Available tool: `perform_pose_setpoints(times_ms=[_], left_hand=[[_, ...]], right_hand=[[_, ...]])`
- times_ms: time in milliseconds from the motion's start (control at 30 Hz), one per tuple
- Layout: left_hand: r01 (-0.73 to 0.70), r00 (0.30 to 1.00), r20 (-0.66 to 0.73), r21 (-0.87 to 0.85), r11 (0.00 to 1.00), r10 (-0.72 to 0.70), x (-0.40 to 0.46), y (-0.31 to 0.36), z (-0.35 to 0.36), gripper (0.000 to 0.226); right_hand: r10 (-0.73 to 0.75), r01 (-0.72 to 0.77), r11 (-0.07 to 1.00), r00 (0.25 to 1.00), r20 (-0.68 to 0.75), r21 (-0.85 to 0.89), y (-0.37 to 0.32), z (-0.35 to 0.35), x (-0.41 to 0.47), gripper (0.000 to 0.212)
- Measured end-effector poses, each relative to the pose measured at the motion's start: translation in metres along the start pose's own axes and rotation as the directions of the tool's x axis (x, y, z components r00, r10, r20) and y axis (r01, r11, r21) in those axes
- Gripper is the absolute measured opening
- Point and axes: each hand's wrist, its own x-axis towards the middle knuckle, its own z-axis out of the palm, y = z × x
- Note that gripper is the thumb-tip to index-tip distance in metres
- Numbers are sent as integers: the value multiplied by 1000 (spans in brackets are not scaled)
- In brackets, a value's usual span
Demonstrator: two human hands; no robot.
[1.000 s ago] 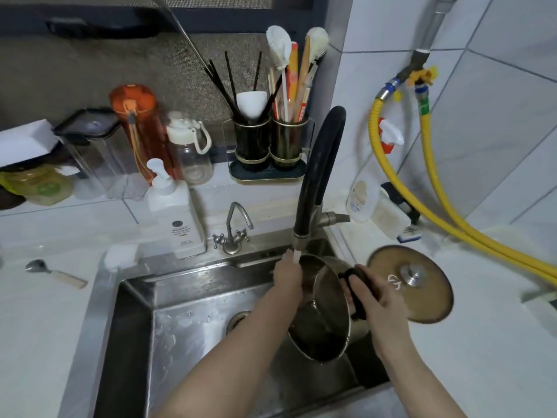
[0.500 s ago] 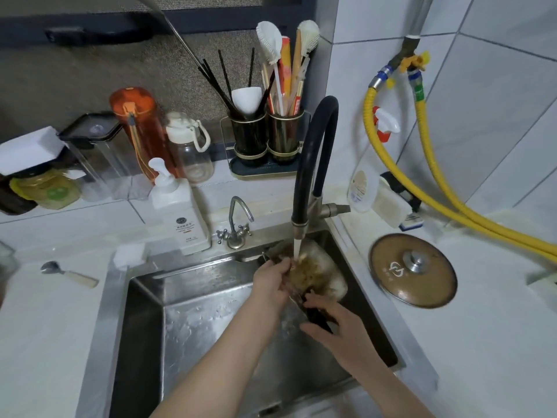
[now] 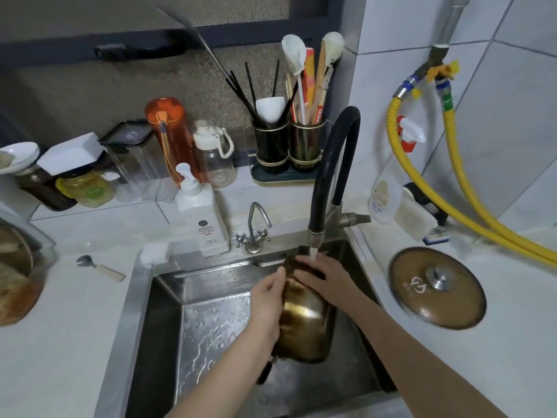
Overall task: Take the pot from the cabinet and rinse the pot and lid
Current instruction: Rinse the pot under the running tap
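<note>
A brass-coloured pot (image 3: 307,321) is held over the steel sink (image 3: 168,297), turned so its outer side and bottom face up. My left hand (image 3: 266,306) grips its left side. My right hand (image 3: 322,276) lies flat across the pot's far end, under the water running from the black faucet (image 3: 330,176). A black handle of the pot (image 3: 264,372) hangs below my left wrist. The brown lid (image 3: 437,288) with a metal knob lies flat on the white counter right of the sink, apart from both hands.
A soap pump bottle (image 3: 202,218) and a small tap (image 3: 254,230) stand behind the sink. Utensil cups (image 3: 289,146), bottles and jars line the back ledge. Yellow hoses (image 3: 458,200) curve along the right wall. A spoon (image 3: 99,268) lies on the left counter.
The pot has been turned from opening-up to bottom-up under the stream. My right hand left the handle and now rests on the pot's far end. The lid has not moved.
</note>
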Motion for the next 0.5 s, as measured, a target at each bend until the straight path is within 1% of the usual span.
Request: perform_pose_setpoints(times_ms=[33,100,133,200,267,300,333,367,433,467,500], left_hand=[[-25,999,-27,40,999,26,-1,-1,-4,26],[-58,996,-61,91,994,64,-2,0,-13,27],[-65,995,-70,94,993,71,-1,1,-18,28],[-81,993,-76,114,990,90,2,7,-24,31],[-108,991,-67,143,984,118,6,13,-29,37],[-121,990,-57,159,980,132,8,13,-32,42],[-137,989,-39,171,976,145,10,15,-34,48],[-146,988,-18,178,973,152,11,16,-37,56],[-156,988,32,183,971,153,14,15,-41,65],[-160,987,56,199,967,151,16,14,-42,62],[-166,985,82,228,959,151,16,14,-41,52]], right_hand=[[36,-40,994,998,44,105,-3,-3,3,48],[102,-141,937,986,135,319,-5,-9,10,36],[126,-173,902,982,142,395,-5,-12,12,32],[161,-181,854,983,83,487,-2,-18,15,25],[153,-131,828,988,6,545,-4,-23,17,16],[149,-106,810,988,-28,577,-5,-25,18,15],[157,-96,789,987,-47,607,-5,-27,21,20],[169,-99,770,984,-53,631,-5,-29,23,30],[206,-130,752,978,-43,646,-7,-33,28,59],[224,-146,731,974,-33,667,-7,-34,31,67],[242,-154,702,970,-29,696,-9,-35,35,66]])
